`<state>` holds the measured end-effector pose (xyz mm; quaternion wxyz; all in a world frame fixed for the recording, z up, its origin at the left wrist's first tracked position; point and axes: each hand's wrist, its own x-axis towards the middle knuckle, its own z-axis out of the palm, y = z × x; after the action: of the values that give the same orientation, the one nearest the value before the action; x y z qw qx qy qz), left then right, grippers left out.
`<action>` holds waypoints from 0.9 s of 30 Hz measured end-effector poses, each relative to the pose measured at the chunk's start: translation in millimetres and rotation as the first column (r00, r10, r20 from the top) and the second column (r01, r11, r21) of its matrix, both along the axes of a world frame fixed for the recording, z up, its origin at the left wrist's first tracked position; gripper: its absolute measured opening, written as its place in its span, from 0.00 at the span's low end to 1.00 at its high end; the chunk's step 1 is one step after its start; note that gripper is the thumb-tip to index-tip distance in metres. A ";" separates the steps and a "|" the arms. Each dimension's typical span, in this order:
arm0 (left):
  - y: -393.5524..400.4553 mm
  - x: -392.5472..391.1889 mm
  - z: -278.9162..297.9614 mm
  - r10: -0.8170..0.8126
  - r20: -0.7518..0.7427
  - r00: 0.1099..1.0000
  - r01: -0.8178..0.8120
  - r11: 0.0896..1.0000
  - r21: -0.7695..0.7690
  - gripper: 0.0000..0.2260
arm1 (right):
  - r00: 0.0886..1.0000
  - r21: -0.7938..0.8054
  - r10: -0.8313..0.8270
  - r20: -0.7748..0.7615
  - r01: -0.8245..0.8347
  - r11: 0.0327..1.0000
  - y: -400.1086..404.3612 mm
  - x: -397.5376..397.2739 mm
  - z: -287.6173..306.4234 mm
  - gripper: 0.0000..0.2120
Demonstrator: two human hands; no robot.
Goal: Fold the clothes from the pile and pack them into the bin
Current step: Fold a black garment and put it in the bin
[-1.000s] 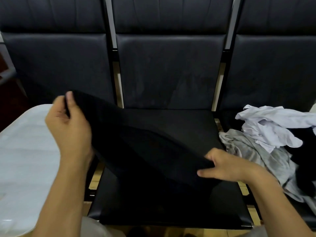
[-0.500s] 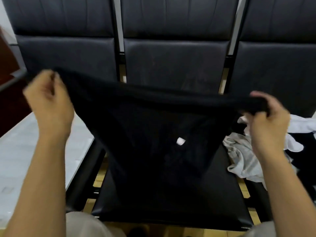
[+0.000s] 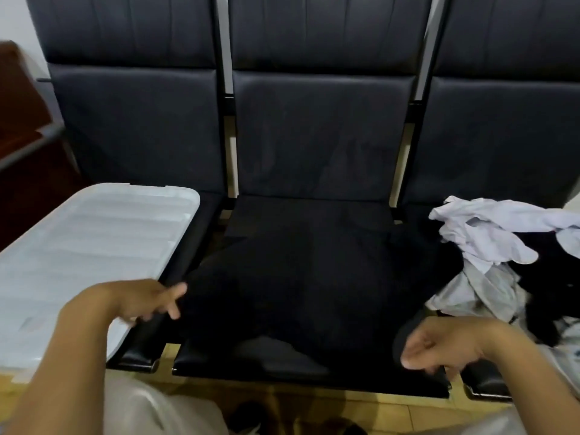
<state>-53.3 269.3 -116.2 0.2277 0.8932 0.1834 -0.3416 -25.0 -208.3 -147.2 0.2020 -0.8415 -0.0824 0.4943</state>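
A black garment [image 3: 307, 277] lies spread across the middle black seat [image 3: 282, 362], with its near edge close to the seat's front. My left hand [image 3: 141, 299] pinches the garment's left corner between thumb and fingers, beside the bin. My right hand [image 3: 439, 343] grips the garment's right near corner, and dark cloth curls over its fingers. The pile of clothes [image 3: 489, 246], white, grey and black, sits on the right seat. The bin [image 3: 94, 240] stands on the left seat, showing a ribbed white plastic top.
Three dark padded chair backs [image 3: 320, 130] rise behind the seats, joined by metal posts. A brown piece of furniture [image 3: 22, 127] stands at the far left. My knees and a yellowish floor [image 3: 392, 409] show below the seat's front edge.
The black garment was held up and stretched between both hands; now it is lowered and lies flat on the middle seat, both hands down at its near corners.
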 end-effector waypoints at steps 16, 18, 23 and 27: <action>-251.3 154.5 -70.2 -0.486 0.520 0.703 0.638 0.754 -0.158 0.11 | 0.488 0.378 -0.822 0.294 0.730 0.569 -39.2 78.6 -91.1 0.15; -294.7 187.6 -79.8 -0.541 0.540 0.644 0.691 0.715 -0.108 0.17 | 0.372 0.450 -0.868 0.329 0.747 0.490 -42.6 88.4 -96.7 0.08; -362.8 253.1 -107.9 -0.567 0.380 0.730 0.607 0.795 0.020 0.38 | 0.199 0.581 -0.980 0.024 0.795 0.176 -48.5 95.8 -88.6 0.09; -382.2 281.2 -125.9 -0.581 0.387 0.716 0.561 0.809 0.178 0.29 | 0.040 0.608 -0.934 -0.356 0.769 -0.199 -61.2 96.4 -75.0 0.07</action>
<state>227.9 -112.9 -242.0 0.1240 0.9632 -0.1469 -0.1881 71.4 -269.4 -222.2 0.7603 -0.5628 0.3213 0.0443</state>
